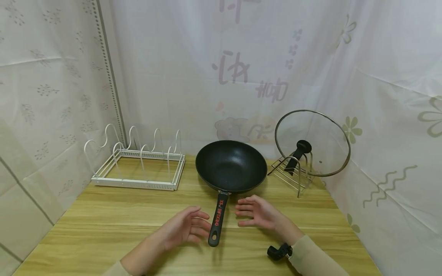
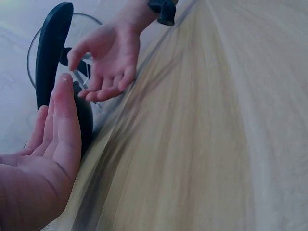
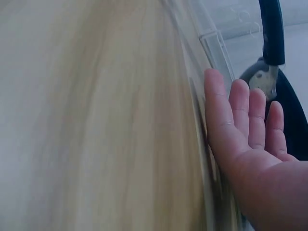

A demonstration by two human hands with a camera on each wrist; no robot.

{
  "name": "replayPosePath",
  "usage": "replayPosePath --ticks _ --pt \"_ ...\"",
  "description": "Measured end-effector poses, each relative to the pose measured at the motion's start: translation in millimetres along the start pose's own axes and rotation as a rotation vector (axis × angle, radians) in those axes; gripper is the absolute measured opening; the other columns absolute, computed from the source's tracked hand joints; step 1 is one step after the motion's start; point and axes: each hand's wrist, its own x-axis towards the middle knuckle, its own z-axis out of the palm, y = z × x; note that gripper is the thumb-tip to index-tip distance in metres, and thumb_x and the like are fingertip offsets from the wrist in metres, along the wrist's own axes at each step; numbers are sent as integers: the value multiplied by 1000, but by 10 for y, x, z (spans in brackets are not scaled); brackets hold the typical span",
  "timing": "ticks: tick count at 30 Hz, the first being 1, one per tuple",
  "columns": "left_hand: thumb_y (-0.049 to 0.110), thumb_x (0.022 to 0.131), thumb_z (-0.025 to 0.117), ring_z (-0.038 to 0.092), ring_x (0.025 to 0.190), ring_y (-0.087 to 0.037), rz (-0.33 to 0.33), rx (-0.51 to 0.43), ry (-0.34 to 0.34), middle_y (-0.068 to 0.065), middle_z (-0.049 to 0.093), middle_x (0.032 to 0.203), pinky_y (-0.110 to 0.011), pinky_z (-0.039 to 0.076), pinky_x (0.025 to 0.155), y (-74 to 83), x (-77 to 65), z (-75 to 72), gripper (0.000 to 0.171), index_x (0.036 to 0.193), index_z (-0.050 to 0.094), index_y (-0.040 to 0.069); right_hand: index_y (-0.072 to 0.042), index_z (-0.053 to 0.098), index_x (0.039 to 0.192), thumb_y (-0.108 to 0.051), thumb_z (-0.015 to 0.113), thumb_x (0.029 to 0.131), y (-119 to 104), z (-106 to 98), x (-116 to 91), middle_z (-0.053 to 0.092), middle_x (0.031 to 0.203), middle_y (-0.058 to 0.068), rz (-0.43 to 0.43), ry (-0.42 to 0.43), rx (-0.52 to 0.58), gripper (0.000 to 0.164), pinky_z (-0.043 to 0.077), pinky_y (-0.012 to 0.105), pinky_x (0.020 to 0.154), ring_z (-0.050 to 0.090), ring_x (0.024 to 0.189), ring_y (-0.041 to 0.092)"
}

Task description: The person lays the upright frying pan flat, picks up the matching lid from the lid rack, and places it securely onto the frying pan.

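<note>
A black wok [image 1: 230, 166] sits on the wooden table, its long black handle [image 1: 218, 218] with red lettering angled toward me. Left of the handle is my left hand [image 1: 188, 228], fingers relaxed and palm turned inward, fingertips close beside the handle's end. My right hand [image 1: 259, 212] is on the other side, likewise relaxed with fingers apart, below the wok's rim. Neither hand holds anything. In the left wrist view both the left hand [image 2: 53, 139] and the right hand [image 2: 113, 60] show straight or loosely bent fingers. The right wrist view shows the right hand [image 3: 250, 130] near the wok's base of handle.
A white wire rack [image 1: 134, 184] with upright loops stands at the left on the table [image 1: 114, 218]. At the right, a glass lid [image 1: 312, 143] with a black knob leans in a small metal stand [image 1: 298, 180]. Patterned curtains [image 1: 193, 76] enclose the back and sides.
</note>
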Motion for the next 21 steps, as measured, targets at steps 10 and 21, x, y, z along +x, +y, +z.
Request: replayPosePath --ticks 10,21 --pt "39 113 57 77 95 -19 159 162 337 -5 74 108 -36 64 80 46 -39 37 47 132 62 -3 0 48 147 -38 40 117 -52 -204 -88 65 127 4 -47 142 -22 49 62 41 102 68 115 18" --pt "26 111 63 80 94 -27 296 331 419 -16 75 113 -38 66 75 132 -62 289 39 138 59 -2 1 44 146 -44 39 118 -312 -429 -38 67 117 1 -181 538 -62 53 64 31 86 69 98 15"
